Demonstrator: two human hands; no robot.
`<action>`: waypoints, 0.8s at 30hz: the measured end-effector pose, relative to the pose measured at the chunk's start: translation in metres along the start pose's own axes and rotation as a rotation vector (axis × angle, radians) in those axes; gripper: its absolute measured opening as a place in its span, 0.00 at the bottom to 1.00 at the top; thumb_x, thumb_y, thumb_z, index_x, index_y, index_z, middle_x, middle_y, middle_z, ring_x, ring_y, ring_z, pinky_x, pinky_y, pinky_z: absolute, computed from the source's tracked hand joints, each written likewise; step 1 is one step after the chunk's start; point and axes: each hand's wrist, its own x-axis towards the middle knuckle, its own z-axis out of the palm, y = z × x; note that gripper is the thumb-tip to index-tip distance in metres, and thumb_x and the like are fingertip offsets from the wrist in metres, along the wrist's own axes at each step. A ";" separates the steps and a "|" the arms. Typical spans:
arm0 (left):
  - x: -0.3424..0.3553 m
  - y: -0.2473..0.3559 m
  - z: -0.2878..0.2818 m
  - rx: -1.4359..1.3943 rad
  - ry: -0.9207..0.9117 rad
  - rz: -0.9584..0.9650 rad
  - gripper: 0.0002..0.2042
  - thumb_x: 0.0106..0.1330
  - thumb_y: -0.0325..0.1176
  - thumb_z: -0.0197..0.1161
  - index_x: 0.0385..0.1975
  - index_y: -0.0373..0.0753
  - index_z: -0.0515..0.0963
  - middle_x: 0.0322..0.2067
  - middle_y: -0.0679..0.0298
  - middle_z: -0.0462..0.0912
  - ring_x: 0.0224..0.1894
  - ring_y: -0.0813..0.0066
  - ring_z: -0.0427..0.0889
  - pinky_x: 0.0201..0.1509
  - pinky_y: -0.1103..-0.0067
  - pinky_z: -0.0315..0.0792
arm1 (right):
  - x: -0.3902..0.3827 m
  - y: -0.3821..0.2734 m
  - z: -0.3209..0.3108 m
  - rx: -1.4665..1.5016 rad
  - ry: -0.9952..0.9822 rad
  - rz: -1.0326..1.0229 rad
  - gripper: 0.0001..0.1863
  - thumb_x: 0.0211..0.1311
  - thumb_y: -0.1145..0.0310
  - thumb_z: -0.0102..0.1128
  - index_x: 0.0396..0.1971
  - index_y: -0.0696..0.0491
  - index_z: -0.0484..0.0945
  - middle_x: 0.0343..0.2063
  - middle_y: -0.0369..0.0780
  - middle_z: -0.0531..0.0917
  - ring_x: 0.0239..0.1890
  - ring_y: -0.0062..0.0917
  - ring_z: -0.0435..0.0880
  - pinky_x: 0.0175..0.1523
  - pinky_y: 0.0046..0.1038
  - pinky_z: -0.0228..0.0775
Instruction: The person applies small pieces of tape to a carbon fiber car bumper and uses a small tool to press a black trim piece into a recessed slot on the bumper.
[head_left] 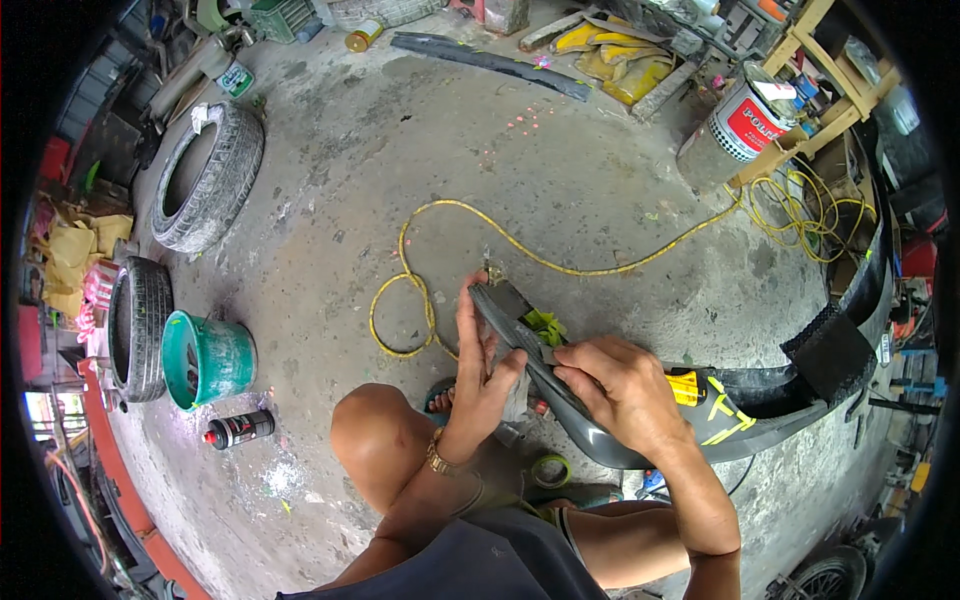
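A long, curved dark car bumper lies across my lap area, its narrow end tilted up between my hands. Strips of yellow-green tape show on its inner side, with more near the right part. My left hand holds the narrow end, fingers stretched along its outer side and thumb near the lower edge. At the bumper's upper edge, my right hand is closed, with fingertips pinched against the panel. Whatever sits between those fingertips is hidden.
A yellow hose loops over the concrete floor ahead. To the left are two tyres, a green bucket and a spray can. A large tin stands far right. A tape roll lies by my feet.
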 end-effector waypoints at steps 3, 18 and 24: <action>-0.002 -0.006 -0.003 -0.010 0.005 0.011 0.50 0.62 0.15 0.55 0.83 0.41 0.35 0.80 0.59 0.44 0.82 0.61 0.47 0.82 0.63 0.50 | 0.002 -0.003 -0.002 -0.025 -0.064 0.040 0.07 0.65 0.70 0.69 0.41 0.54 0.83 0.36 0.43 0.88 0.38 0.42 0.87 0.41 0.42 0.80; -0.014 0.025 -0.012 0.249 0.361 0.212 0.21 0.75 0.27 0.60 0.64 0.35 0.65 0.60 0.54 0.70 0.63 0.64 0.71 0.67 0.68 0.67 | -0.029 -0.014 -0.010 -0.008 0.209 -0.087 0.12 0.56 0.76 0.71 0.40 0.59 0.83 0.40 0.44 0.87 0.33 0.39 0.83 0.38 0.36 0.79; -0.050 0.058 -0.014 0.333 -0.174 0.174 0.06 0.75 0.28 0.63 0.35 0.34 0.76 0.25 0.62 0.79 0.26 0.77 0.76 0.31 0.81 0.69 | -0.078 -0.036 0.010 -0.005 0.271 -0.022 0.13 0.57 0.71 0.70 0.43 0.55 0.85 0.42 0.41 0.87 0.33 0.30 0.83 0.36 0.32 0.78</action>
